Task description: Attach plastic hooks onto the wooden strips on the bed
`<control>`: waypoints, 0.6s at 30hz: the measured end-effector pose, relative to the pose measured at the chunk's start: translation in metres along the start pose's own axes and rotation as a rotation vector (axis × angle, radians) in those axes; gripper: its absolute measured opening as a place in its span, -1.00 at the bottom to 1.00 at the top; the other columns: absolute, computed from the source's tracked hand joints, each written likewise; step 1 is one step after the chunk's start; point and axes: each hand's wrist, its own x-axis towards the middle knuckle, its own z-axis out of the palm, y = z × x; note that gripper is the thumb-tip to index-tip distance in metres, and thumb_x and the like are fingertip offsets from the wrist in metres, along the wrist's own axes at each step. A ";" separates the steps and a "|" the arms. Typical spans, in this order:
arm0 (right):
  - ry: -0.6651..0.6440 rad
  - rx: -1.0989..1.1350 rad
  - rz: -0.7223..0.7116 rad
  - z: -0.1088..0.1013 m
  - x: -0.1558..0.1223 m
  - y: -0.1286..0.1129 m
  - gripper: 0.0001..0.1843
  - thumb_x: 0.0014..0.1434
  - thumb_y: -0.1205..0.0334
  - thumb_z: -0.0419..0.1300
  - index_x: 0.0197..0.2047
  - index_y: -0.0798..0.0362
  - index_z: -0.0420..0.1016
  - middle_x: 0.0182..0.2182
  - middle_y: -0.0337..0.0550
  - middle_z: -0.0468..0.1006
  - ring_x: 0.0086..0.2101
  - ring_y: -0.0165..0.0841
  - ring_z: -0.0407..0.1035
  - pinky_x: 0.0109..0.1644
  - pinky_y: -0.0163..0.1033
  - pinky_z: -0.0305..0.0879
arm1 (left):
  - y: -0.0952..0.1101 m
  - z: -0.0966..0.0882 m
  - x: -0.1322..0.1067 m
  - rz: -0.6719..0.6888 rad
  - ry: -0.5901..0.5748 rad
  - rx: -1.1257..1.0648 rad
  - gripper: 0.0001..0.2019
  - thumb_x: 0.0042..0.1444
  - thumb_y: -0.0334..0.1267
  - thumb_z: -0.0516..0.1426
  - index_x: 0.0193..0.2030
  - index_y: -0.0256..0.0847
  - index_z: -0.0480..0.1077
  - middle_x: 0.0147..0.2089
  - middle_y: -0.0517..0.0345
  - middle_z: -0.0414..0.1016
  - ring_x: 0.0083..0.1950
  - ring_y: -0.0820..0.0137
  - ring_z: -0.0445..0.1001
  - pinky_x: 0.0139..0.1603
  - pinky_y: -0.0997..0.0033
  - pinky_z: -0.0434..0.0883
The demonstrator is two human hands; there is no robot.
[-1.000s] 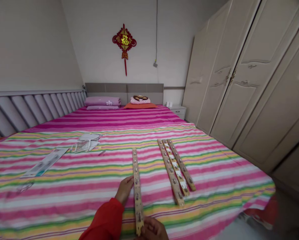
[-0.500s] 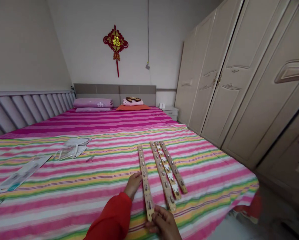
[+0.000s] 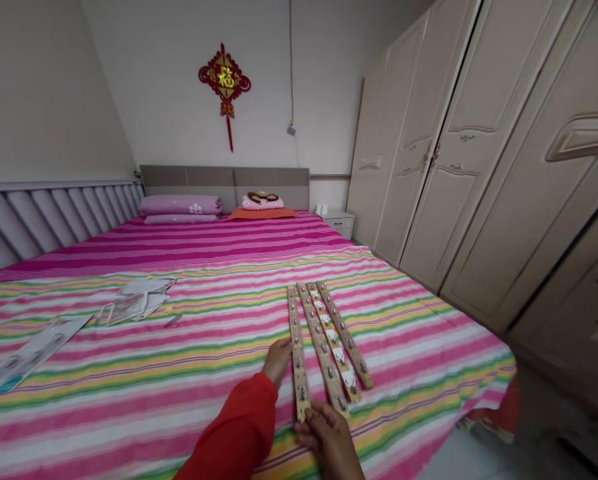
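Observation:
My left hand (image 3: 277,362) is closed on the left edge of a hook rail (image 3: 295,333), a narrow wooden strip with a row of small metal hooks. The near end of the same rail is pinched by my right hand (image 3: 330,435). Just to the right lie three more strips, side by side on the striped sheet: a plain wooden hook rail (image 3: 321,343), a strip with white pieces (image 3: 339,357) and another wooden hook rail (image 3: 346,339). My right fingers cover part of the neighbouring rail's near end.
Crumpled clear-and-white packaging (image 3: 141,300) rests on the bed's left, near a long flat package (image 3: 31,357) and a small thin object (image 3: 173,321). Folded bedding (image 3: 181,205) lies by the headboard (image 3: 189,177). A wardrobe (image 3: 429,167) lines the right side.
The held rail has shifted right, its far end now close to the neighbouring rail. Both hands stay on it, the left having moved right and slightly up. The view has shifted slightly.

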 end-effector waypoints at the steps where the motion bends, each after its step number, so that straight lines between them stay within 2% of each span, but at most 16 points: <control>1: 0.019 0.017 0.009 0.001 -0.002 -0.001 -0.44 -0.39 0.03 0.50 -0.34 0.21 0.53 -0.55 -0.13 0.56 -0.55 -0.31 0.50 -0.53 -0.34 0.39 | 0.000 0.001 -0.001 -0.003 0.017 0.004 -0.73 -0.29 -0.17 0.26 -0.43 -0.32 0.51 -0.52 0.19 0.46 -0.42 0.46 0.36 -0.31 0.46 0.29; 7: 0.135 0.187 0.011 0.001 -0.019 -0.004 -0.51 -0.37 0.10 0.52 -0.37 0.18 0.52 -0.54 -0.12 0.60 -0.47 -0.29 0.53 -0.42 -0.32 0.45 | -0.007 -0.001 -0.008 -0.001 0.033 0.060 -0.66 -0.24 -0.14 0.25 -0.28 -0.27 0.52 -0.39 0.19 0.50 -0.32 0.44 0.37 -0.30 0.49 0.27; 12: 0.188 0.302 -0.024 0.001 -0.022 0.006 -0.53 -0.39 0.12 0.52 -0.39 0.15 0.53 -0.50 -0.11 0.63 -0.42 -0.28 0.55 -0.32 -0.28 0.50 | -0.019 -0.001 -0.009 0.028 -0.049 0.049 -0.64 -0.24 -0.07 0.25 -0.35 -0.32 0.52 -0.52 0.24 0.43 -0.43 0.49 0.32 -0.35 0.50 0.25; 18: 0.233 0.348 -0.023 -0.011 -0.012 0.020 -0.52 -0.45 0.12 0.53 -0.42 0.12 0.52 -0.46 -0.14 0.63 -0.37 -0.24 0.55 -0.25 -0.23 0.52 | -0.020 0.000 -0.016 -0.038 -0.073 0.019 -0.54 -0.27 -0.04 0.28 -0.23 -0.31 0.51 -0.32 0.11 0.55 -0.21 0.37 0.43 -0.13 0.40 0.31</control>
